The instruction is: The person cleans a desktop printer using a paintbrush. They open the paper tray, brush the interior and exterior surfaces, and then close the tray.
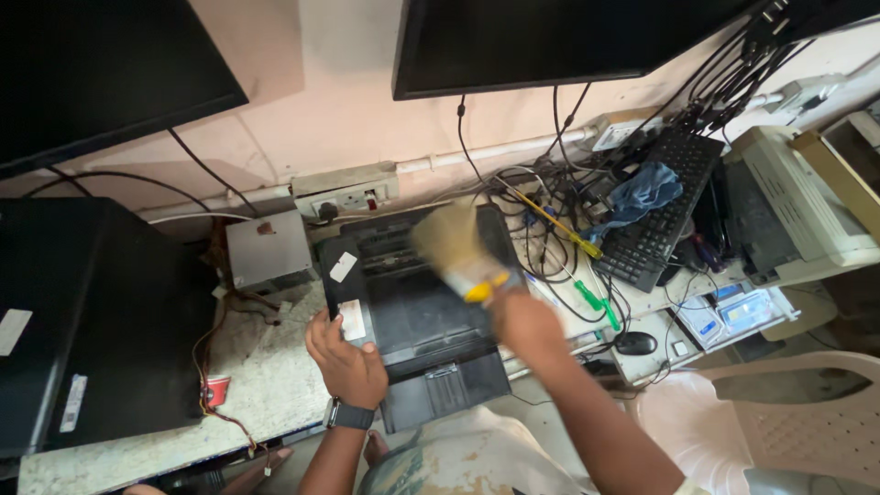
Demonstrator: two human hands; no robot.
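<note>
A black printer (412,312) is brushed at the front edge of a speckled stone desk (266,385).

The printer is boxy matte plastic with a ribbed slot on top and two pale stickers on its left side. The left hand (346,362) lies against its front-left corner, fingers curled loosely on the casing. The right hand (524,323) is closed around the yellow handle of a soft, pale-bristled brush (456,249), blurred, just over the printer's top. A grey metal box (268,249) sits just left of the printer. To the right a tangle of black cables (550,211), a green-handled screwdriver (598,304), a black keyboard (660,206) under a blue cloth (642,192) and a mouse (635,343) crowd the desk.
</note>
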